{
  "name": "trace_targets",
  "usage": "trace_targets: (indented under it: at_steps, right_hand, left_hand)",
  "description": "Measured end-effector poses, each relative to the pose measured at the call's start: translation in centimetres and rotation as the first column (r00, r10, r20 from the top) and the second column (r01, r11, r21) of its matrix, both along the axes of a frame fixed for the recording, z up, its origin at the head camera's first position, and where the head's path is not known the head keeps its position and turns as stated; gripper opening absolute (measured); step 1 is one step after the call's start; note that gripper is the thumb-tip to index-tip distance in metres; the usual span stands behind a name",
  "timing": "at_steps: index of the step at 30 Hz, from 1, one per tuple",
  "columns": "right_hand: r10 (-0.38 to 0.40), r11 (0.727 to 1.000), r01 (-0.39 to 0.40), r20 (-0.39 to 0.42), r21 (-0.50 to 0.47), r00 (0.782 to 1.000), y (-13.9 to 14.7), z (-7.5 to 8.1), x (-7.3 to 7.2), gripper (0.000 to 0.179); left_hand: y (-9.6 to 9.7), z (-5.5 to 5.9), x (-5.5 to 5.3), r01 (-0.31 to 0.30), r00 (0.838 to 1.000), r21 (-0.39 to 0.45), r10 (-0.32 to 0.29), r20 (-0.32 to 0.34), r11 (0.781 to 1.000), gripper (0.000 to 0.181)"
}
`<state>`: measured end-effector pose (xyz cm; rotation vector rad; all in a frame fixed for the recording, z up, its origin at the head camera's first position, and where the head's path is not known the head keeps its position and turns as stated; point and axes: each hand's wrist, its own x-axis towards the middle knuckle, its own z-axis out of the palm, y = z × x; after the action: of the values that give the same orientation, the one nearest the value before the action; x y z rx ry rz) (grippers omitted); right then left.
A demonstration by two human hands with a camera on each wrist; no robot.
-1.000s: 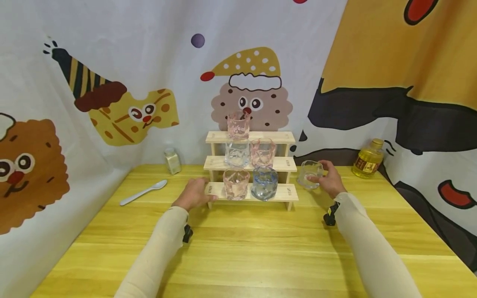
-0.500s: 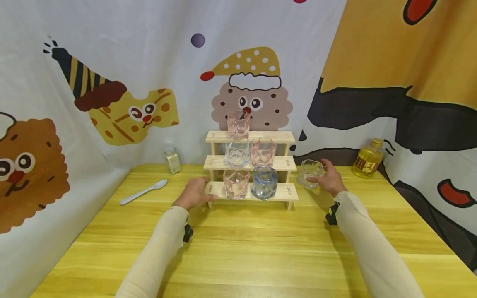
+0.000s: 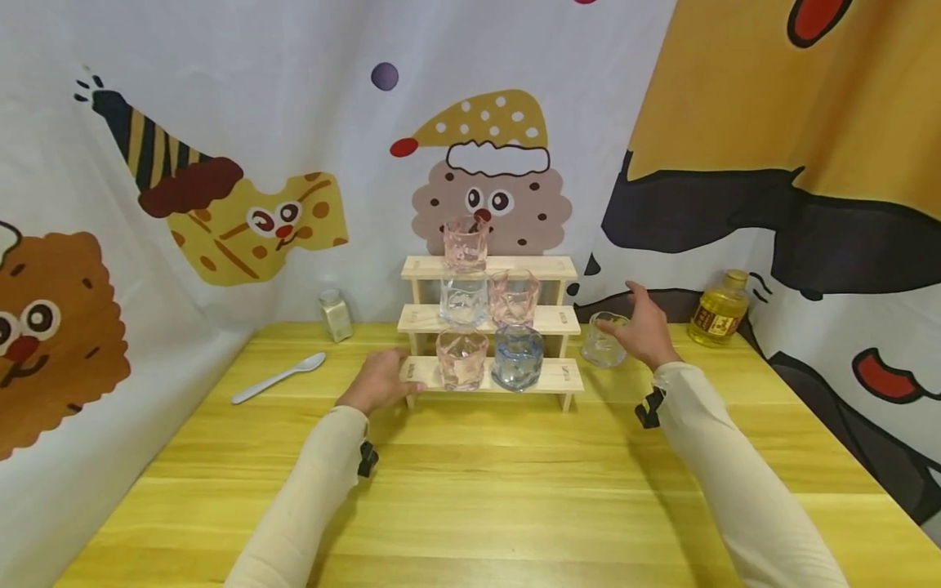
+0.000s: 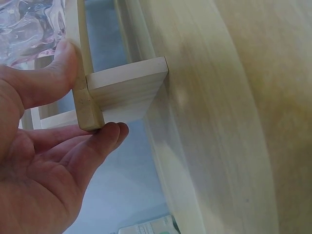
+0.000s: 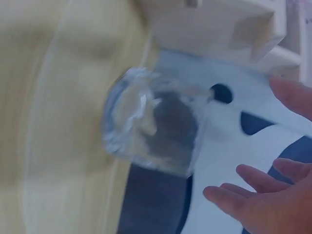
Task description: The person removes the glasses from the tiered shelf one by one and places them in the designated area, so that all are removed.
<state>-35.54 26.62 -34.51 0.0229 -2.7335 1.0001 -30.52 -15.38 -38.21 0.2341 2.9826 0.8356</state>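
Note:
A three-step wooden rack carries several faceted glasses. On its bottom step stand a pink glass and a blue glass. A clear glass and another pink glass share the middle step, with a third pink glass on top. My left hand pinches the left end of the bottom board, thumb above and fingers beneath. To the rack's right, a clear glass stands upright on the table. My right hand is raised just above it, fingers spread and apart from the glass.
A white spoon lies on the left of the wooden table. Behind it is a small pale-filled jar. An oil bottle stands at the back right. A cartoon-printed cloth hangs close behind the rack.
My right hand has let go of the clear glass and lifted, its fingers opening. The left hand keeps its hold on the rack. The head view has shifted slightly.

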Motion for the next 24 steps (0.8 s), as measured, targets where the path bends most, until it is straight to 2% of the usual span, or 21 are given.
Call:
trace_targets:
  at_steps: [6,13,16,24]
  right_hand:
    - [0.069,0.997,-0.072,-0.103,-0.023,0.992,-1.8,1.2,0.6,0.092]
    - [0.173,0.978,-0.197,-0.254,-0.072,0.952,-4.1,2.2,0.6,0.085]
    - [0.207,0.966,-0.241,-0.280,-0.093,0.937,-5.1,2.8,0.5,0.084]
    - [0.245,0.956,-0.280,-0.285,-0.091,0.927,-7.6,4.4,0.0,0.082]
  left_hand:
    - [0.1,0.2,0.2,0.002,1.000,0.004,-0.002,-0.003,1.000,0.073]
    - [0.2,0.4,0.4,0.000,1.000,0.009,0.000,-0.001,1.000,0.072]
    - [0.2,0.4,0.3,0.000,1.000,0.010,0.000,-0.003,1.000,0.072]
    - [0.1,0.3,0.2,-0.008,1.000,0.003,0.008,0.014,1.000,0.072]
